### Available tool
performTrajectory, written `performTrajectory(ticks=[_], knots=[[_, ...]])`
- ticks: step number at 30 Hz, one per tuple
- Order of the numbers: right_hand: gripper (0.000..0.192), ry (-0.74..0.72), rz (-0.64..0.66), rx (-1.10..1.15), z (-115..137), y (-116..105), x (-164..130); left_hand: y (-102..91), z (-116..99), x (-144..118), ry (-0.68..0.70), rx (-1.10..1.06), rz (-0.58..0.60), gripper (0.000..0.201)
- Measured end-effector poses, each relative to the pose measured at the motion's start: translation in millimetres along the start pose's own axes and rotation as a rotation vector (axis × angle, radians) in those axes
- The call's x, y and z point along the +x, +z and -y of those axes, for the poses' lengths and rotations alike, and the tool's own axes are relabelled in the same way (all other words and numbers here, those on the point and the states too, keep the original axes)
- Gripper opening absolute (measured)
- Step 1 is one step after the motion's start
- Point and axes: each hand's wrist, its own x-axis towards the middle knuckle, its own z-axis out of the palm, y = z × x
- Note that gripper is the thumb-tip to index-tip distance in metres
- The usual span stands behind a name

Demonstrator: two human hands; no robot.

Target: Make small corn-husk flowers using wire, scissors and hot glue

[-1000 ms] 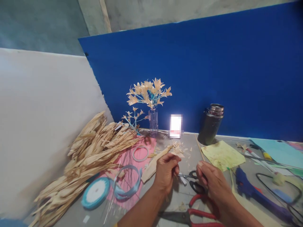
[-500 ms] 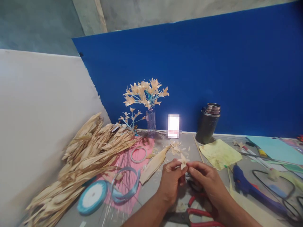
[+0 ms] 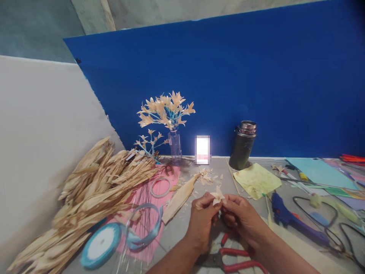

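Observation:
Between both hands is a small pale flower (image 3: pixel 218 196) with pointed petals, like dried corn husk. My left hand (image 3: pixel 203 215) pinches it from the left with thumb and fingers. My right hand (image 3: pixel 238 213) grips its right side, fingertips closed at a petal or the base; the exact spot is hidden. Below the hands lie red-handled pliers (image 3: pixel 225 259), partly covered by my right wrist. Just beyond the hands, a flat husk piece (image 3: pixel 180 201) and a heap of small husk scraps (image 3: pixel 205 176) rest on the grey table (image 3: pixel 178 238).
Dried husks (image 3: pixel 85 194) pile at left beside a blue ribbon roll (image 3: pixel 101 245) and pink paper (image 3: pixel 146 249). Husk flowers (image 3: pixel 165 108) stand in a clear bottle (image 3: pixel 175 146). A dark flask (image 3: pixel 242 146), yellow sheet (image 3: pixel 256 180) and blue glue gun (image 3: pixel 298 224) are right.
The view has shifted, so the table things appear farther left. Both hands still hold the flower, which has tilted slightly, and the right fingers sit closer against it.

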Motion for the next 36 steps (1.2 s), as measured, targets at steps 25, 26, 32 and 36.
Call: performTrajectory(ticks=[25,26,32,36], knots=[[0.042,0.065,-0.039,0.142,0,3,-3,1.4,-6,-1,0.066,0.133,0.001,0.04],[0.042,0.064,-0.039,0.136,-1,4,-3,1.4,-7,-1,0.061,0.123,-0.007,0.041],[0.038,0.053,-0.038,0.122,-2,5,-2,1.6,-6,-1,0.058,0.074,-0.024,0.045],[0.036,0.054,-0.021,0.117,-2,7,-3,2.6,-5,-2,0.048,0.068,-0.037,0.047]])
